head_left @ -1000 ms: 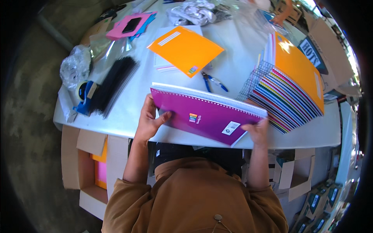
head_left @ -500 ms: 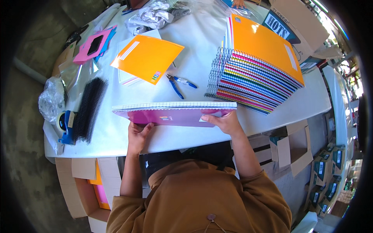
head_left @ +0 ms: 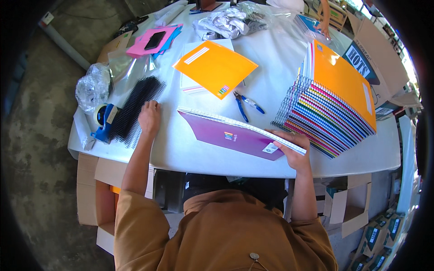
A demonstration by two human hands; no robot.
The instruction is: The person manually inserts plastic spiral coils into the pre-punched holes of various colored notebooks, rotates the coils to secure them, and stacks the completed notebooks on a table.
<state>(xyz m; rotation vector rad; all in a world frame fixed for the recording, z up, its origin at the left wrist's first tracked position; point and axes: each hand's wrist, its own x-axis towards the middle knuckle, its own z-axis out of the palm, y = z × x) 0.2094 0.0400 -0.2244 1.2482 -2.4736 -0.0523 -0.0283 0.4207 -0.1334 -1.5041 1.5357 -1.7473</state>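
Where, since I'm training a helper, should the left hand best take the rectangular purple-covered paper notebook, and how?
Probably grip the purple-covered paper notebook by its free left end, coming from the left, thumb on the cover, fingers behind. The right hand holds the opposite end, and the cover faces the person, so this end looks pinchable.

Left on the bench (head_left: 192, 159), tape (head_left: 103, 124) sits beside coils (head_left: 136, 106). Pliers (head_left: 241, 109) lie midway, before a cover (head_left: 215, 68). Right of them, notebooks (head_left: 344, 88) stand stacked.
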